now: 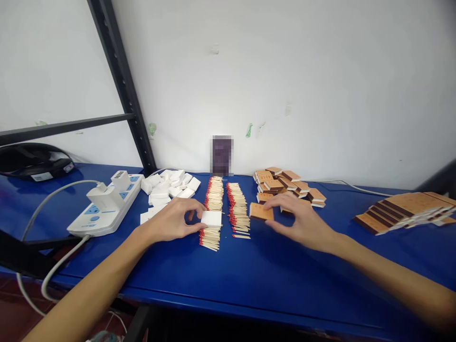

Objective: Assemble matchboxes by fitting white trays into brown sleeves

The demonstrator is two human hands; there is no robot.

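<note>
My left hand [178, 218] pinches a small white matchbox tray [211, 218] by its left end, above a row of red-tipped matches [214, 194]. A second row of matches [238, 209] lies just to the right. Between thumb and fingers, my right hand [299, 221] grips a brown matchbox sleeve [261, 212], level with the white tray and apart from it. Behind my left hand is a heap of white trays [171, 184]. Past my right hand sits a pile of brown matchbox sleeves [281, 183], partly covered by my fingers.
A white power strip [110, 204] with plugs and cables lies at the left on the blue table [228, 280]. Flat brown sleeves [406, 209] are stacked at the far right. A black metal post [124, 85] rises at the back left, before a white wall.
</note>
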